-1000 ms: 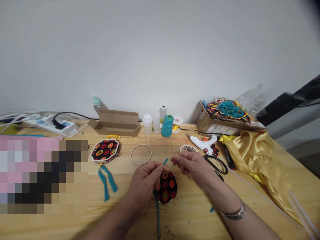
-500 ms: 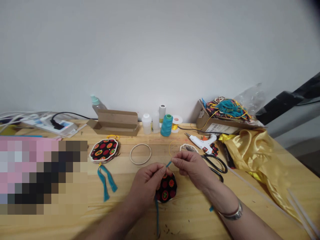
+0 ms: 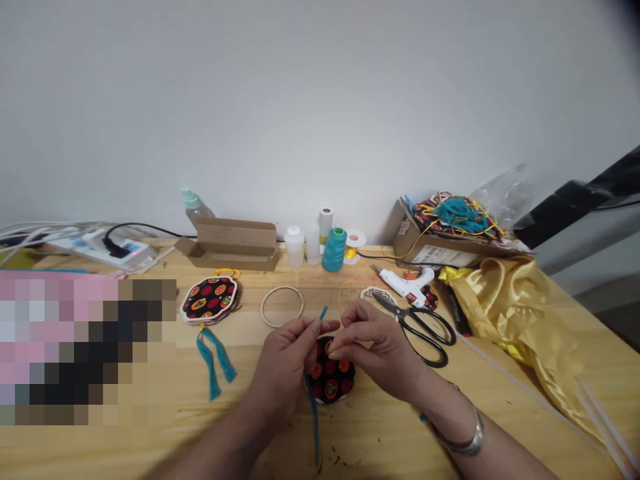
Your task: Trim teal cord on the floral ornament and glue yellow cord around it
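Note:
A teal cord (image 3: 315, 427) runs through the pinched fingers of my left hand (image 3: 290, 357); its short end points up past the thumb and its tail hangs below. Close by on the right, my right hand (image 3: 373, 337) has thumb and fingertips brought together; whatever is between them is too small to make out. Under both hands lies a black, floral-patterned fabric piece (image 3: 331, 383) with a pale scalloped edge, its upper part partly covered by the fingers. Black-handled scissors (image 3: 417, 327) rest to the right of my right hand, blades over a pale openwork piece (image 3: 371, 292).
A wooden ring (image 3: 262, 308) and a stack of patterned pieces (image 3: 210, 300) with teal tassels lie left. Behind stand a teal thread cone (image 3: 334, 250), white bottles (image 3: 295, 247) and an open carton (image 3: 235, 243). Right are a glue gun (image 3: 407, 283), gold cloth (image 3: 515, 293) and a filled box (image 3: 440, 253).
My right hand has let go of the teal cord's upper end and moved down and slightly left to the fabric piece. My left hand keeps its pinch. More of the scissors shows.

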A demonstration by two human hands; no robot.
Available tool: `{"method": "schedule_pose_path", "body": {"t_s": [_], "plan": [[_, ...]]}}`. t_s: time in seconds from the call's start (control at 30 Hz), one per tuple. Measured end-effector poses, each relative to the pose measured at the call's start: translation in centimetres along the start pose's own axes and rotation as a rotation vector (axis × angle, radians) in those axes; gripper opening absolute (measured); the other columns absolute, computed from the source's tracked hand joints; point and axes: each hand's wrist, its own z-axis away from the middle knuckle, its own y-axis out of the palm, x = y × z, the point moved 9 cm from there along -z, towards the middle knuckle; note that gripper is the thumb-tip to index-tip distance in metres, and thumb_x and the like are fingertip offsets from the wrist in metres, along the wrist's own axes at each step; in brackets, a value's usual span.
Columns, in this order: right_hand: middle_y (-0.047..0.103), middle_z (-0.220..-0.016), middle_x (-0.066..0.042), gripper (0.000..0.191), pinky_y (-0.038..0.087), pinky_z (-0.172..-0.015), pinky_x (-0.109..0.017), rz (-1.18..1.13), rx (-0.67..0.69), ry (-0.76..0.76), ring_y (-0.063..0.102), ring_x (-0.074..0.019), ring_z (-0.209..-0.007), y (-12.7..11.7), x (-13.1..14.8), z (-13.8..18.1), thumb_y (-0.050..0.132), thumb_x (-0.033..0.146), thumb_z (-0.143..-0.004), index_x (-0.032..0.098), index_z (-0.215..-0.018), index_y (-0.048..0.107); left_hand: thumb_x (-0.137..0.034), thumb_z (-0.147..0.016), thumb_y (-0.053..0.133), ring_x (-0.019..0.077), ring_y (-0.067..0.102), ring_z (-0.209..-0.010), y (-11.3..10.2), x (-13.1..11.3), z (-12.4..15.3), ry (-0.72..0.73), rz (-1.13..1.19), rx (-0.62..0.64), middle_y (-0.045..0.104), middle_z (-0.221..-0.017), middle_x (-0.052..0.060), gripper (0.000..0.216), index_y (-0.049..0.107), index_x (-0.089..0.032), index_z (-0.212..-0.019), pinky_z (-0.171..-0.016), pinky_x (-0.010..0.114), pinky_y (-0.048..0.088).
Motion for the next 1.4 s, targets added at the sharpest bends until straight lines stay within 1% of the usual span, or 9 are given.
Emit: {"method": "schedule_pose_path", "body": {"t_s": [0.1,0.2,0.33,0.5,0.7,0.83,1.03,1.23,1.4], "plan": [[0.049,-0.071,0.001,0.005,0.041,-0.063,-0.024,0.027,-0.066,-0.001,0.049,-0.0115,-0.071,-0.4,0.0,0.1,0.067,0.020,-0.073,0.024,-0.071,0.070,-0.043,-0.074,0.059,0.0056,0.023,-0.041,0.7,0.4,0.1,-0.010,-0.008,0.082,0.034,-0.042,-0.008,0.031,0.063,-0.013,-0.069,-0.042,0.020,0.018],[0.051,-0.068,0.001,0.008,0.041,-0.063,-0.024,0.016,-0.127,0.070,0.050,-0.0113,-0.068,-0.9,-0.7,0.0,0.066,0.018,-0.074,0.021,-0.068,0.069,-0.042,-0.077,0.056,0.0058,0.023,-0.041,1.2,0.5,0.3,-0.005,-0.051,0.133,0.033,-0.043,-0.008,0.030,0.062,-0.014,-0.069,-0.042,0.020,0.017],[0.053,-0.066,0.001,0.009,0.041,-0.061,-0.025,0.007,-0.165,0.110,0.051,-0.0116,-0.065,-1.2,-1.1,-0.1,0.065,0.016,-0.074,0.019,-0.065,0.068,-0.040,-0.080,0.053,0.0052,0.027,-0.042,1.5,0.4,0.5,0.001,-0.097,0.173,0.045,-0.050,-0.003,0.032,0.062,-0.012,-0.067,-0.042,0.021,0.018],[0.053,-0.064,0.001,0.010,0.040,-0.060,-0.025,0.020,-0.204,0.091,0.050,-0.0117,-0.064,-1.4,-1.2,-0.1,0.065,0.017,-0.073,0.019,-0.063,0.065,-0.040,-0.077,0.057,0.0055,0.029,-0.042,1.3,0.4,0.5,-0.010,-0.109,0.153,0.039,-0.045,-0.006,0.029,0.063,-0.013,-0.067,-0.042,0.020,0.019],[0.052,-0.061,0.002,0.010,0.038,-0.057,-0.024,0.002,-0.208,0.119,0.047,-0.0111,-0.060,-1.3,-1.7,-0.2,0.064,0.020,-0.073,0.018,-0.063,0.064,-0.039,-0.075,0.059,0.0053,0.031,-0.042,1.2,0.3,0.5,-0.008,-0.114,0.135,0.042,-0.048,-0.005,0.026,0.064,-0.014,-0.069,-0.042,0.019,0.020],[0.052,-0.061,0.001,0.015,0.036,-0.056,-0.024,-0.034,-0.234,0.190,0.046,-0.0114,-0.060,-1.6,-2.3,-0.3,0.060,0.025,-0.076,0.017,-0.063,0.062,-0.037,-0.074,0.060,0.0054,0.030,-0.044,1.1,0.2,0.5,0.002,-0.101,0.119,0.040,-0.047,-0.006,0.025,0.062,-0.014,-0.065,-0.042,0.018,0.022],[0.053,-0.061,0.001,0.022,0.035,-0.058,-0.024,-0.138,-0.210,0.350,0.045,-0.0116,-0.060,-1.7,-4.2,-0.2,0.056,0.033,-0.078,0.016,-0.067,0.063,-0.036,-0.076,0.059,0.0053,0.027,-0.045,1.0,0.3,0.6,-0.018,-0.099,0.097,0.038,-0.048,-0.006,0.025,0.061,-0.014,-0.066,-0.043,0.018,0.020],[0.050,-0.061,0.000,0.030,0.034,-0.054,-0.024,-0.260,-0.199,0.407,0.043,-0.0107,-0.058,-1.2,-5.4,0.2,0.053,0.041,-0.080,0.014,-0.072,0.066,-0.035,-0.076,0.059,0.0047,0.028,-0.046,1.0,0.3,0.6,-0.020,-0.069,0.095,0.040,-0.050,-0.006,0.023,0.061,-0.013,-0.068,-0.043,0.018,0.019],[0.053,-0.062,-0.002,0.046,0.031,-0.050,-0.023,-0.435,-0.172,0.474,0.041,-0.0095,-0.054,-0.2,-6.0,0.4,0.044,0.051,-0.083,0.013,-0.077,0.068,-0.035,-0.074,0.061,0.0039,0.028,-0.045,0.9,0.5,0.4,-0.031,-0.058,0.085,0.041,-0.052,-0.006,0.023,0.061,-0.013,-0.067,-0.043,0.017,0.020]]}}
